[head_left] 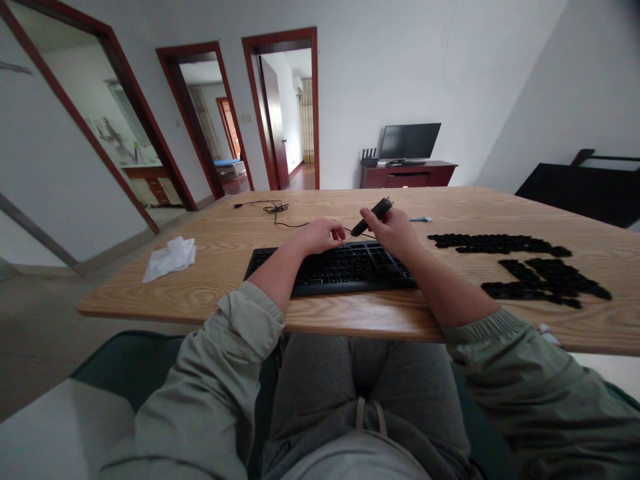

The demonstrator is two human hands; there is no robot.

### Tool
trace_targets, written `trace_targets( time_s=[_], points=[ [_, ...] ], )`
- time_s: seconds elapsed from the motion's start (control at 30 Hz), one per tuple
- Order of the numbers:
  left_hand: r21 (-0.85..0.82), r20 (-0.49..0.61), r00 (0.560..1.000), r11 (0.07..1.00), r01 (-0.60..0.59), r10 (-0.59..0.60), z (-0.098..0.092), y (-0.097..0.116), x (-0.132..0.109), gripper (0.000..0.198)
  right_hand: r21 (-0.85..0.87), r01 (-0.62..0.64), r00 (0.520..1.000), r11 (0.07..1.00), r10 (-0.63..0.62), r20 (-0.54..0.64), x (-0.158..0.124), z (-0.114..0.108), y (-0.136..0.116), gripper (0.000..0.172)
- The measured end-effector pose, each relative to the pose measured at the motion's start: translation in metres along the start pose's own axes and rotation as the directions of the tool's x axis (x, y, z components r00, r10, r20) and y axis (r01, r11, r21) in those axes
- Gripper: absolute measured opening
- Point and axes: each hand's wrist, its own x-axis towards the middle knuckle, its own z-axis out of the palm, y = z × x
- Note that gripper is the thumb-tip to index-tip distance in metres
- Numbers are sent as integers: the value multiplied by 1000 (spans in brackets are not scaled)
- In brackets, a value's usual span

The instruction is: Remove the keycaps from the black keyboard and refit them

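Note:
A black keyboard (335,268) lies on the wooden table (225,293) in front of me. My right hand (395,230) is closed round a black pen-shaped tool (373,216), its tip pointing down toward the keyboard's far edge. My left hand (325,235) is curled in a pinch just left of the tool's tip, holding something too small to make out. Both hands hover over the keyboard's back rows.
Several loose black keycaps (535,267) lie in rows on the right of the table. A crumpled white cloth (170,258) sits at the left. The keyboard's black cable (275,208) runs toward the far edge. A small light blue item (421,219) lies behind my right hand.

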Motion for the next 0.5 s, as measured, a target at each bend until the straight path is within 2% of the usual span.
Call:
trace_targets(
  time_s=[0.1,0.27,0.5],
  points=[
    [14,33,999,1000,-17,17,0,1,0,22,7,-24,1000,1000,24,3,0,0,1,55],
    [33,19,1000,999,-16,16,2,3,0,23,24,-97,995,995,98,-8,0,0,-2,55],
    [53,62,998,999,6,-9,1,6,0,23,24,-87,996,996,87,5,1,2,2,57]
  ],
)
